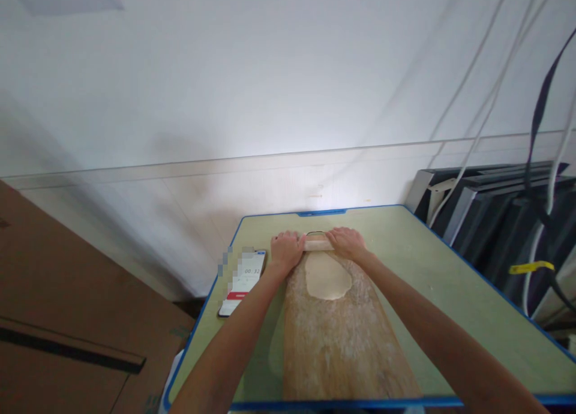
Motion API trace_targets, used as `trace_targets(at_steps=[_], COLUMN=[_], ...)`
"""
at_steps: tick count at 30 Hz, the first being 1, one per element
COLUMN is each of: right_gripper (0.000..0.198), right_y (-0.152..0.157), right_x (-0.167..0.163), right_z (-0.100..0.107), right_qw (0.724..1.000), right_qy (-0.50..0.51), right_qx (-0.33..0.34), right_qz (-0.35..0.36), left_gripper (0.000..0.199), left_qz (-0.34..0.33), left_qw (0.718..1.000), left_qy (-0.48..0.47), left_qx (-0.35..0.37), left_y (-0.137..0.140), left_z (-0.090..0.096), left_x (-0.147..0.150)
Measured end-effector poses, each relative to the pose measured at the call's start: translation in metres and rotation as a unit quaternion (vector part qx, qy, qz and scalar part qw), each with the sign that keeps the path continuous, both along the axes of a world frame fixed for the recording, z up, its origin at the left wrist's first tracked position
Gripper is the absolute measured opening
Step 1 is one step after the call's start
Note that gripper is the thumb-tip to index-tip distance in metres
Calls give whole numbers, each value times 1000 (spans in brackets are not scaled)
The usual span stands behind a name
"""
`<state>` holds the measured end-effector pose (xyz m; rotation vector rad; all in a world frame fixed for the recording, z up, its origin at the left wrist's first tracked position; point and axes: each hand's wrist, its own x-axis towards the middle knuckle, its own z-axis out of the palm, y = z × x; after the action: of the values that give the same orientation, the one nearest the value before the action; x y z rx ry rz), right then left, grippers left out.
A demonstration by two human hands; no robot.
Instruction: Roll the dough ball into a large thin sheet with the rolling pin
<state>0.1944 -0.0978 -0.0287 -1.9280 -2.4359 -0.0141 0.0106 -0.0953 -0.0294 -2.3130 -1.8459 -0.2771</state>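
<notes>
A pale wooden rolling pin point(318, 245) lies crosswise near the far end of a floured wooden board point(333, 348). My left hand point(288, 249) is closed round its left end, and my right hand point(348, 243) grips the right end. Just on the near side of the pin, a flattened sheet of dough point(327, 277) is spread on the board, thin and roughly oval. Its far edge meets the pin; whether dough continues beneath the pin I cannot tell. My fingers hide both ends of the pin.
Left of the board, a phone point(243, 282) showing a timer lies on the blue-edged table point(432, 318). A white wall point(288, 102) rises behind. Dark panels point(495, 222) and hanging cables point(490, 108) are at the right, a cardboard box point(81, 306) at the left.
</notes>
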Motion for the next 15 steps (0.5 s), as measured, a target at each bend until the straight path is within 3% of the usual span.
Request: trace_targets(at_steps=[6,15], right_gripper=[47,47], right_y=[-13,-31], right_x=[-3,-4], right_z=[-4,-6], right_qw=[998,997], right_qy=[21,47], right_qx=[37,59], right_qz=[-51,-33], left_gripper=[46,41], left_qz=[-13,-38], left_qw=[1000,999], left_qy=[-7,-17], left_qx=[9,17], left_y=[-8,-29], left_z=[-2,-5], left_x=[-3,-8])
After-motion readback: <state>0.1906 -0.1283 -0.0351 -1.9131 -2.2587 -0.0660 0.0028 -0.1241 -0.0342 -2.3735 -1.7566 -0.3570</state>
